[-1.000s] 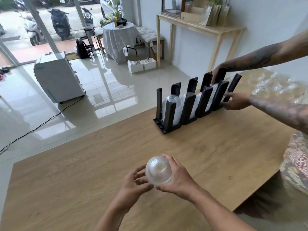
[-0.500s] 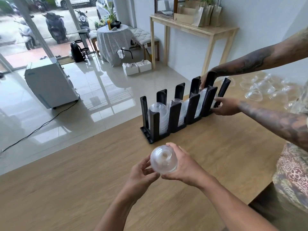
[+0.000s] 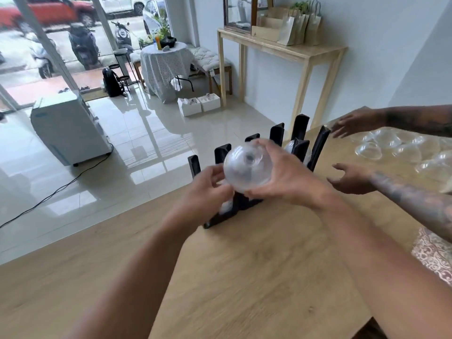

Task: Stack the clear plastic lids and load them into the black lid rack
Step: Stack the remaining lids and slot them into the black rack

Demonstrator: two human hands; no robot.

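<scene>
Shop-like room with glossy tile floor and glass front at upper left of frame; I'm at a wooden table (image 3: pixel 256 265) filling the lower half. My left hand (image 3: pixel 208 189) and right hand (image 3: pixel 281 177) both hold the stack of clear lids (image 3: pixel 245 168) at frame centre, dome toward me, left grip pinching the lower-left edge, right grip curled round the right side and top. Stack now sits right in front of the black lid rack (image 3: pixel 247 201), blocking most of its near slots; a second ago it was low over the bare table, well short of the rack, so I've carried it up and forward. I judge that means stacking is done for this batch and loading is the step in hand. Rack already carries lids in the far slots, one just visible at (image 3: pixel 289 146); whether the near slot is free I can't tell, my hands cover it. Other change: a second person's hands, one at right centre (image 3: pixel 352 178) and one at upper right (image 3: pixel 354 121), were on the rack's far end earlier and are now off it, fingers spread, near the loose lids (image 3: pixel 391 148) lying on the table at the right edge. Frame is motion-blurred.
</scene>
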